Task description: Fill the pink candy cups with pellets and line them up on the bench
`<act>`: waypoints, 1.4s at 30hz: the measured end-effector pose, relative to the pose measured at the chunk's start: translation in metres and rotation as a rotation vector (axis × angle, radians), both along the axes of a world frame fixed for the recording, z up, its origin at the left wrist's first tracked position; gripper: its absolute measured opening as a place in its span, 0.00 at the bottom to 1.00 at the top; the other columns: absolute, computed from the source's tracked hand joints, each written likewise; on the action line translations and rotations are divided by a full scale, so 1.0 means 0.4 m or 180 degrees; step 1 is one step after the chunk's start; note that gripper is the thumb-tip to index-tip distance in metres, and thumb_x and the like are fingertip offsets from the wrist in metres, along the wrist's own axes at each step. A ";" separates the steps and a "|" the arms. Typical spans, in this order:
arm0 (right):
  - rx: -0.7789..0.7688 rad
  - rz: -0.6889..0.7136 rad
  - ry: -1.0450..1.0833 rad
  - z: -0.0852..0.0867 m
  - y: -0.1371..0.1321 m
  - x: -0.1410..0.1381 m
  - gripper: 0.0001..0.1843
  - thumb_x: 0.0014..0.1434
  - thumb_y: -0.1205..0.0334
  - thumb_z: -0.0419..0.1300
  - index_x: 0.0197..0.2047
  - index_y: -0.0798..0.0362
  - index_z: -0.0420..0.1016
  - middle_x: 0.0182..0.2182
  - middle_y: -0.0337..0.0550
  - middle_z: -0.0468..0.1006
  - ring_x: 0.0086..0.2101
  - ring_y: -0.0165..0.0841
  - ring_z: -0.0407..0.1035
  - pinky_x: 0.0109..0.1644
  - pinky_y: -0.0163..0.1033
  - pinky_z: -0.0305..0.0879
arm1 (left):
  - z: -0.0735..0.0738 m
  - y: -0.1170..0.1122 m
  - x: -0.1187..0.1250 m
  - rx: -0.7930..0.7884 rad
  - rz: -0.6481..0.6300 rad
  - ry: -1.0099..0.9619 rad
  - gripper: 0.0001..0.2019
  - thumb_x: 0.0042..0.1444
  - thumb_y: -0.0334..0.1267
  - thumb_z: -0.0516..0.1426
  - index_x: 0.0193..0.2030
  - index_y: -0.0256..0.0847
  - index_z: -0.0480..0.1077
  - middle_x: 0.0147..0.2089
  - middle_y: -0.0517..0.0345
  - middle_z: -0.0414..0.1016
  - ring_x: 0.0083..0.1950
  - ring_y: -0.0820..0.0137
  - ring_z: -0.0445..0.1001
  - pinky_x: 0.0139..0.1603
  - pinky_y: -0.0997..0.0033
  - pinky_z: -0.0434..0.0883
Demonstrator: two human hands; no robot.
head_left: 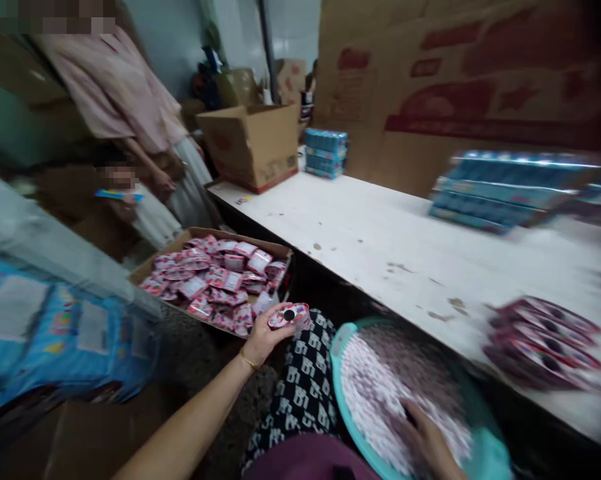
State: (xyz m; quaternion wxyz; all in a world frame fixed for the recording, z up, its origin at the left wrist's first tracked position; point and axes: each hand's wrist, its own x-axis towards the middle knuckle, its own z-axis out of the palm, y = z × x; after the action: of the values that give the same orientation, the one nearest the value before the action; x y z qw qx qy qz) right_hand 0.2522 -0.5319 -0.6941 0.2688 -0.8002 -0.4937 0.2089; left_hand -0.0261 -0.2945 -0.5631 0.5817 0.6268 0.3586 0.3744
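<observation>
My left hand point(266, 339) is closed on a small pink-and-white printed packet point(279, 316) with a round black spot on its face, held above my patterned trousers. Beside it stands an open carton point(153, 267) full of similar pink packets point(225, 280). My right hand point(425, 433) is down in a turquoise basin point(348, 407) at my knees, among small white pieces point(368, 373). Its fingers are blurred but look pinched together, with something small and dark at the tips that I cannot make out. Some of the basin's contents look pinkish brown.
A white table point(370, 240) runs along my right. On it are blue wrapped packs point(510, 190), a smaller blue stack point(325, 153), an open cardboard box point(253, 147) and pink packets point(545, 343). Blue bags point(80, 333) lie at left. A person point(125, 100) stands beyond the carton, near a child point(123, 187).
</observation>
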 end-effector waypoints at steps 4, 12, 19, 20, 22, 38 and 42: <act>0.0078 -0.0180 0.0449 0.110 -0.046 0.033 0.21 0.49 0.48 0.50 0.40 0.52 0.72 0.40 0.49 0.75 0.43 0.43 0.68 0.48 0.46 0.65 | -0.033 -0.129 0.148 0.0100 -0.0693 0.0353 0.21 0.44 0.35 0.61 0.47 0.38 0.67 0.46 0.52 0.73 0.45 0.67 0.72 0.49 0.66 0.67; -0.0359 0.0309 -0.0164 0.343 -0.069 0.081 0.15 0.57 0.60 0.50 0.46 0.51 0.69 0.40 0.44 0.73 0.43 0.35 0.66 0.47 0.38 0.60 | -0.130 -0.226 0.364 0.1250 -0.1429 0.0920 0.22 0.40 0.23 0.54 0.45 0.40 0.68 0.45 0.53 0.70 0.49 0.66 0.67 0.54 0.63 0.64; -0.1034 0.0719 -0.1598 0.430 -0.021 0.049 0.13 0.58 0.64 0.49 0.43 0.50 0.70 0.33 0.44 0.73 0.36 0.34 0.68 0.37 0.36 0.58 | -0.152 -0.243 0.396 0.1454 -0.1495 0.1129 0.24 0.38 0.23 0.53 0.46 0.38 0.67 0.46 0.53 0.69 0.49 0.65 0.66 0.54 0.63 0.63; -0.1072 0.0797 -0.1767 0.435 -0.011 0.040 0.12 0.57 0.66 0.49 0.41 0.51 0.71 0.32 0.45 0.73 0.35 0.35 0.68 0.36 0.36 0.58 | -0.154 -0.243 0.396 0.1456 -0.1494 0.1155 0.24 0.38 0.23 0.53 0.46 0.38 0.67 0.46 0.53 0.69 0.49 0.65 0.66 0.54 0.63 0.63; -0.1095 0.0918 -0.1974 0.444 0.009 0.021 0.11 0.56 0.69 0.48 0.37 0.52 0.71 0.31 0.46 0.72 0.33 0.35 0.67 0.34 0.37 0.56 | -0.160 -0.244 0.398 0.1468 -0.1497 0.1217 0.24 0.38 0.23 0.53 0.46 0.39 0.67 0.46 0.53 0.69 0.49 0.65 0.65 0.53 0.63 0.63; -0.1108 0.0132 -0.0472 0.069 0.018 -0.003 0.19 0.53 0.72 0.50 0.48 0.54 0.67 0.45 0.47 0.72 0.46 0.36 0.66 0.47 0.37 0.58 | -0.157 -0.158 0.303 0.0431 -0.0648 0.0838 0.20 0.46 0.38 0.57 0.47 0.38 0.63 0.45 0.54 0.72 0.43 0.69 0.72 0.47 0.67 0.69; -0.0850 -0.0052 -0.0071 0.023 0.033 -0.028 0.20 0.54 0.68 0.51 0.51 0.52 0.65 0.48 0.44 0.71 0.47 0.33 0.65 0.49 0.37 0.58 | -0.149 -0.147 0.285 0.0386 -0.0589 0.0822 0.20 0.47 0.39 0.58 0.47 0.38 0.63 0.44 0.55 0.72 0.43 0.69 0.72 0.46 0.69 0.68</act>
State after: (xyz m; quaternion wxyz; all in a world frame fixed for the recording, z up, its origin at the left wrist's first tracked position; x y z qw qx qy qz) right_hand 0.2409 -0.5188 -0.6848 0.1560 -0.8352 -0.4579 0.2617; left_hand 0.0879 -0.3532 -0.6225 0.5238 0.7340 0.3478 0.2566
